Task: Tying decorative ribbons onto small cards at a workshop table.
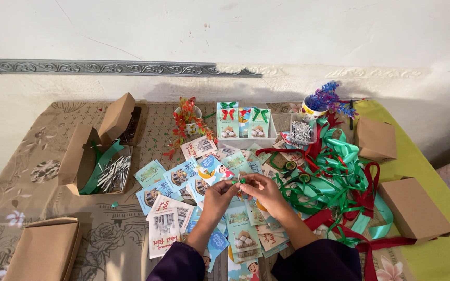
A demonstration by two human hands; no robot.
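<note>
Left hand [219, 193] and right hand [260, 190] pinch small green ribbon bow [241, 181] between fingertips, above scattered cards [183, 200]. Step in hand: apparently shaping bow. Next move calls for fine fingertip control. Ribbon tangle [339, 177] right of cards.

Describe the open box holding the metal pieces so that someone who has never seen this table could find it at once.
Start at the left half of the patterned tablecloth. Two brown boxes with raised lids stand there; take the nearer box. Unlike its neighbours, it holds green ribbon and a heap of silver metal pieces.
</note>
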